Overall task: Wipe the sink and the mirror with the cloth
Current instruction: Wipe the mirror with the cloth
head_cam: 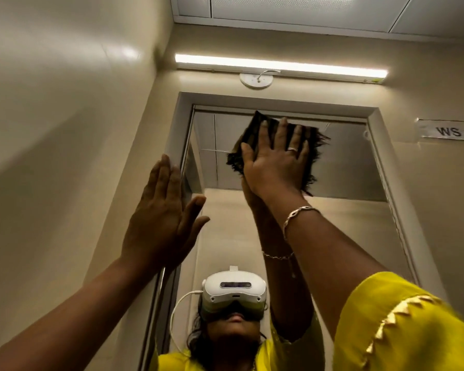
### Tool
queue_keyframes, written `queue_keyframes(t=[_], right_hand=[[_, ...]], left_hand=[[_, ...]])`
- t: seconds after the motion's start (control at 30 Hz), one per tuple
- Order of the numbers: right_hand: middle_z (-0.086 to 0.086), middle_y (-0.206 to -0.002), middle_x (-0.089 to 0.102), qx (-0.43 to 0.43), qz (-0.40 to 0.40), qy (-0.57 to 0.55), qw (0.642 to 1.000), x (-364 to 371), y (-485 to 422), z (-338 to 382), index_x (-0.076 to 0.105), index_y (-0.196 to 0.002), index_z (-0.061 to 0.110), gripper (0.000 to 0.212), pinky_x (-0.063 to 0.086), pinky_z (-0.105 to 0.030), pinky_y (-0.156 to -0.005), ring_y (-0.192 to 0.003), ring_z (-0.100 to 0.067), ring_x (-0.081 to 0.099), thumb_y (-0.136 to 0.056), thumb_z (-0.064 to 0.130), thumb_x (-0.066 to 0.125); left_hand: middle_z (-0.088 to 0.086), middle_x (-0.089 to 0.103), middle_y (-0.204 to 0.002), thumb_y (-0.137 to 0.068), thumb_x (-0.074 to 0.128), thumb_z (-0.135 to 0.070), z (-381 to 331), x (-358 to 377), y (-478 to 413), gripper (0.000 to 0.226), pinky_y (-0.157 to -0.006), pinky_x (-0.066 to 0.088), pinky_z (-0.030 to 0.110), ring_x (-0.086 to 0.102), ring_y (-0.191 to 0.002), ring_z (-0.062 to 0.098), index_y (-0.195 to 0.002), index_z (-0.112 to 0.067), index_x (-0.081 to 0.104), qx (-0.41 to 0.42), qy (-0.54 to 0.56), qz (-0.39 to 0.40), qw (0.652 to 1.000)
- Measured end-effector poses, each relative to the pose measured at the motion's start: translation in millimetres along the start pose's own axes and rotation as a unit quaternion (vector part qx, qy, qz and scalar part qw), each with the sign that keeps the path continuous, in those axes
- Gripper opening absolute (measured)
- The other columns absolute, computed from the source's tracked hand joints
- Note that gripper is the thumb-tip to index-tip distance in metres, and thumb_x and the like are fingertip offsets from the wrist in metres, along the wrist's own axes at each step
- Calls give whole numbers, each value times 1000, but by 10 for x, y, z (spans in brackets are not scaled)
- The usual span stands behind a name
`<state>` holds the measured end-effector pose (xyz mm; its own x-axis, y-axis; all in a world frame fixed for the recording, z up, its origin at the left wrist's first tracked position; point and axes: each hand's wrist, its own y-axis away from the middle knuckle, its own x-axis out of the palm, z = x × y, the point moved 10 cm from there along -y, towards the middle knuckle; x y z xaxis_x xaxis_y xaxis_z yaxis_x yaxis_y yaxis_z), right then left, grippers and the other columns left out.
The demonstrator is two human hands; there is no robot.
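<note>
A tall mirror (340,167) in a pale frame fills the wall ahead. My right hand (275,159) presses a dark, frayed cloth (255,127) flat against the glass near the mirror's top, fingers spread over it. A ring sits on one finger and a bracelet on the wrist. My left hand (161,215) is raised flat with fingers together, resting against the mirror's left frame edge, holding nothing. The sink is out of view.
A lit tube lamp (279,66) runs above the mirror frame, with a round white fitting (255,80) under it. A label reading "WS 13" (452,131) is stuck on the right wall. The left wall (65,129) stands close. The mirror reflects a person in a white headset.
</note>
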<state>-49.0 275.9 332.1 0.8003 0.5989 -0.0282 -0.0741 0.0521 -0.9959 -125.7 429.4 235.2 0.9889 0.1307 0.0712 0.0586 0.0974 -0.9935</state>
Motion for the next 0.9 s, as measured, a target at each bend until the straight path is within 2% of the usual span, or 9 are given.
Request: queue_keyframes(t=[0.07,0.17,0.33,0.53,0.63,0.7,0.8,0.9], right_hand=[[-10,-156,-12,-27,2,-6,1000,28,21,244,1,-149,26,60,-11,-48,-112,-141,-35,-15,-96,52,16],[-9,-156,-14,-63,17,-25,998,83,43,579,0,-148,26,60,-13,-48,-112,-141,-34,-18,-97,51,17],[-7,-156,-15,-132,51,-47,989,176,131,1080,0,-148,27,57,-17,-48,-110,-140,-33,-21,-98,48,17],[-4,-156,-13,-190,48,-39,980,170,188,1045,0,-147,30,57,-13,-46,-113,-141,-30,-20,-97,50,17],[-3,-157,-11,-222,38,-40,973,138,258,974,2,-147,32,57,-11,-45,-114,-142,-28,-17,-96,51,19],[-2,-157,-9,-233,32,-38,971,119,282,892,3,-147,34,57,-10,-44,-114,-143,-27,-15,-96,51,20],[0,-157,-6,-236,27,-36,971,86,280,745,4,-147,34,57,-10,-43,-114,-143,-26,-13,-96,52,22],[0,-157,-5,-229,22,-30,973,53,259,541,5,-147,34,57,-9,-42,-114,-143,-25,-11,-95,52,23]], left_hand=[[3,-10,-150,-81,20,-64,-15,4,1,84,-112,4,30,-8,-140,18,-140,-9,-4,4,0,1,1000],[4,-6,-151,-82,18,-66,-20,-11,9,84,-114,8,33,-5,-141,18,-140,-10,-3,12,30,-1,999],[-9,-9,-145,-68,-2,-86,-31,-153,13,86,-112,4,23,-7,-137,6,-131,-30,-15,-13,189,-21,982],[-2,-7,-148,-74,-1,-80,-18,-74,-12,97,-113,8,29,-4,-141,15,-143,-12,-3,6,120,-10,993],[9,-1,-154,-80,6,-75,-13,-33,-9,95,-115,16,38,0,-142,21,-145,-7,3,15,65,-1,998],[11,2,-155,-81,9,-74,-11,-24,2,94,-113,19,40,1,-142,21,-145,-6,2,13,49,0,999],[7,-3,-151,-80,7,-75,-36,-46,0,92,-112,16,37,-1,-141,20,-141,-8,-7,20,41,1,999],[11,-1,-153,-78,7,-77,-35,-54,3,96,-112,15,37,-1,-140,21,-141,-6,-8,19,32,5,999]])
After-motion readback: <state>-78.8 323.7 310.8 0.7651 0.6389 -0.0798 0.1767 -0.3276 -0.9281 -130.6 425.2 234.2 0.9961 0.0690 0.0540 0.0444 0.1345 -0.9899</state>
